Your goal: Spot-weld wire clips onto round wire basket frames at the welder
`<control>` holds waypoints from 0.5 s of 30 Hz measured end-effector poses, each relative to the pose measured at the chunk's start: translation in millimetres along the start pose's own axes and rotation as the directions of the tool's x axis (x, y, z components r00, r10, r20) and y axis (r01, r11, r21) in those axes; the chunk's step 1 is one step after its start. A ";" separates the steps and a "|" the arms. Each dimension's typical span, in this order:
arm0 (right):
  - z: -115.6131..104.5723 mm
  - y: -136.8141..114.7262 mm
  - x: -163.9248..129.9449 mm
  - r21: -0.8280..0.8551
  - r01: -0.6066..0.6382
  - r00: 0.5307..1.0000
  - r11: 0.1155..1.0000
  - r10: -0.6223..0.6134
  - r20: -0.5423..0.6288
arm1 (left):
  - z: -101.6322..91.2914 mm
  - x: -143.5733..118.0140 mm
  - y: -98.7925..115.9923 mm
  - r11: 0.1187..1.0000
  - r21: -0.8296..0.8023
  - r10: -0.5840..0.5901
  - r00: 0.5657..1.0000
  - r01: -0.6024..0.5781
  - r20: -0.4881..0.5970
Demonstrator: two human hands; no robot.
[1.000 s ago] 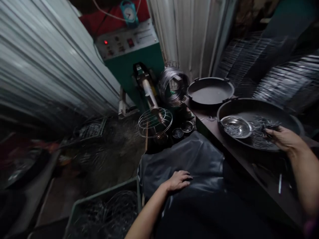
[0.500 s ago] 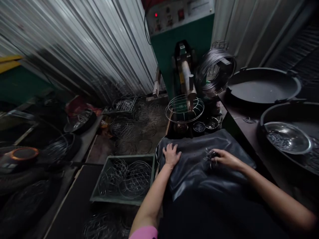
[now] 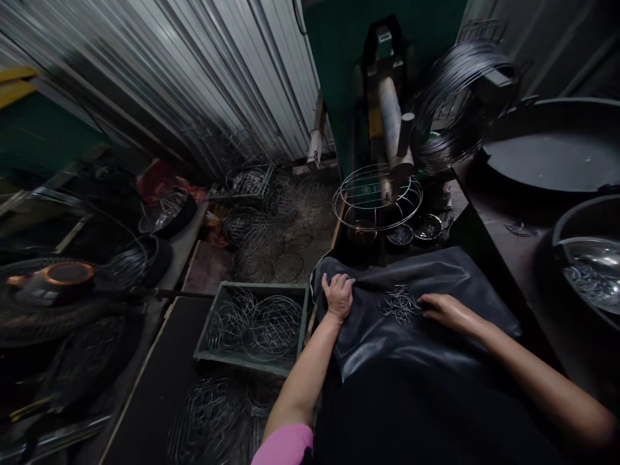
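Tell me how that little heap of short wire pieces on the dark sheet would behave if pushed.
The heap of short thin wire pieces lies loose beside the right hand, so it would likely scatter rather than slide together. The glossy dark sheet, wrinkled under the left hand, looks slick and floppy; pieces may skid.

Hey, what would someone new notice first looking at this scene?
Probably the two hands on the dark sheet at centre: the left hand grips its edge, the right hand rests beside a small pile of wire pieces. Just above, a round wire frame sits at the green machine, with a wire coil to its right.
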State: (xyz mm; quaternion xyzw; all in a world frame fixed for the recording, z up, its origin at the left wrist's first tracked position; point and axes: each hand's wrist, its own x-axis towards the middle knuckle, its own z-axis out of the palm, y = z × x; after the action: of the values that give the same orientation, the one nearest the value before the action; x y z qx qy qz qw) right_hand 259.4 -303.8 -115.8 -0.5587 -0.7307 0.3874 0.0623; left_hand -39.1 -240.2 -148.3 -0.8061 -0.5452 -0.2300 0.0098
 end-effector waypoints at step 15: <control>63.4 -6.5 3.9 0.003 0.078 0.984 0.997 -0.076 -0.162 | -3.2 -1.8 -27.6 0.970 -0.178 -0.194 0.968 0.166 -0.158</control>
State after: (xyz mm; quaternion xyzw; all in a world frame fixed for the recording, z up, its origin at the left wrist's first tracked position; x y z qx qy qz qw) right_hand 219.8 -332.4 -156.9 -0.5591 -0.7425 0.3418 0.1390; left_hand -65.2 -231.5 -152.7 -0.7281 -0.5926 -0.3432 -0.0297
